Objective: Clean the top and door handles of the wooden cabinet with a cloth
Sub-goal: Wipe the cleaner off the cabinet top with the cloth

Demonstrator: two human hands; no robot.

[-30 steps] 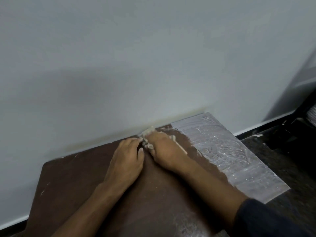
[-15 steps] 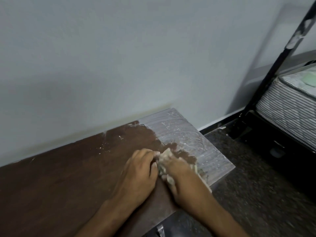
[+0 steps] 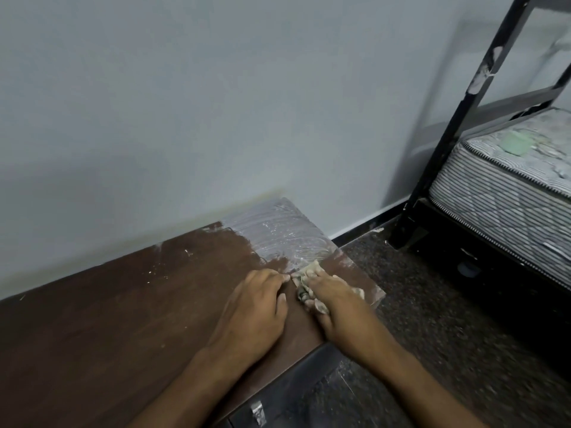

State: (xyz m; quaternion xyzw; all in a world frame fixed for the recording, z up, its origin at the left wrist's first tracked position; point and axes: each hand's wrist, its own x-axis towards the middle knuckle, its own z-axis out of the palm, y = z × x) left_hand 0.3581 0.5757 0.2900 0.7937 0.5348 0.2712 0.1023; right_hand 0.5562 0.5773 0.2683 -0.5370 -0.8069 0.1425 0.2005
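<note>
The dark brown wooden cabinet top [image 3: 123,319] runs along the grey wall. Its far right corner carries a whitish dusty patch [image 3: 284,236], while the rest looks wiped. A small crumpled pale cloth [image 3: 309,274] lies near the right front edge under my right hand [image 3: 330,295], which presses it down with closed fingers. My left hand [image 3: 256,316] rests flat on the wood just left of the cloth, fingertips touching its edge. A metal door handle [image 3: 258,412] shows below the front edge.
A grey wall [image 3: 216,103] stands directly behind the cabinet. To the right stands a black metal bed frame [image 3: 457,128] with a striped mattress [image 3: 500,186]. Dark speckled floor [image 3: 432,319] lies between cabinet and bed.
Both hands with the cloth slid from the back edge by the wall toward the right front edge, leaving more wiped brown wood. The view swung right, showing the bed.
</note>
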